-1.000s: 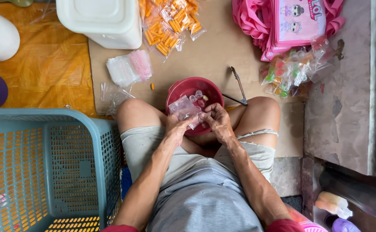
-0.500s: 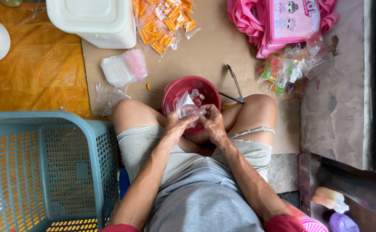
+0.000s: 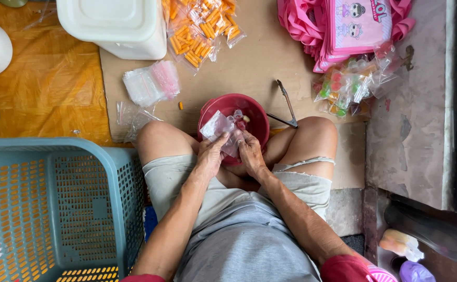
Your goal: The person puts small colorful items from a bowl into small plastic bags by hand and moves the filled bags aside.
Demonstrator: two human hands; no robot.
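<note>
On the left stands a big blue plastic basket with holes point(image 3: 56, 209). Near it lies a small stack of clear plastic bags point(image 3: 150, 83). In the middle, the left hand point(image 3: 211, 153) and the right hand point(image 3: 249, 151) both pinch one small clear plastic bag point(image 3: 219, 127), fingers closed on it. The bag is held just over a round red plastic bowl point(image 3: 252, 112) between the knees. It looks like the bag is being filled with little sweets. Next, the bag's mouth must stay open and steady. On the right lies a clear bag of colourful sweets point(image 3: 351, 86).
</note>
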